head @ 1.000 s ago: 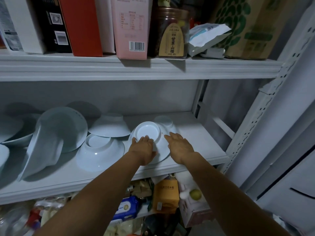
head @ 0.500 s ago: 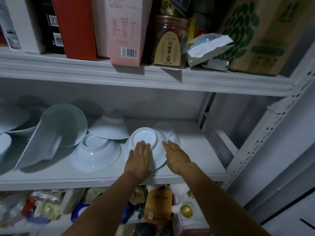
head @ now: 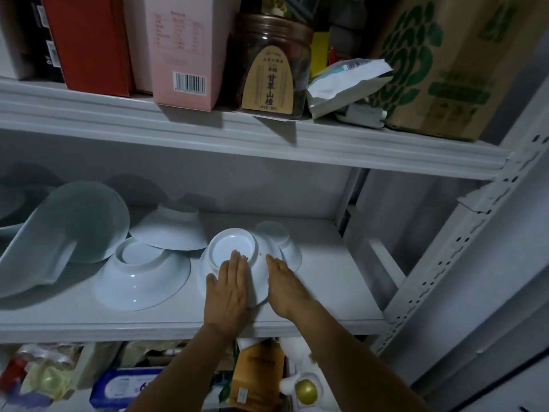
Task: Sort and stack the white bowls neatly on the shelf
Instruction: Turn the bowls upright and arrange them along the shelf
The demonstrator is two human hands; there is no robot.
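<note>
Several white bowls lie upside down on the middle shelf (head: 341, 298). My left hand (head: 227, 288) lies flat on the near side of one overturned bowl (head: 233, 246), fingers reaching its foot ring. My right hand (head: 283, 282) presses the same bowl's right edge. A smaller overturned bowl (head: 282, 239) sits right behind it, partly hidden. To the left are another overturned bowl (head: 142, 278) and one behind it (head: 169, 230). A large bowl (head: 80, 218) leans tilted against other dishes at the far left.
The upper shelf carries a red box (head: 89, 40), a pink carton (head: 181, 49), a brown jar (head: 271, 66), a white pouch (head: 347, 84) and a cardboard box (head: 445, 63). A perforated upright (head: 463, 248) stands on the right. Packets and bottles fill the shelf below.
The view has shifted closer and to the right. My left hand has slid further up onto the bowl's underside, and my right hand stays against its right edge.
</note>
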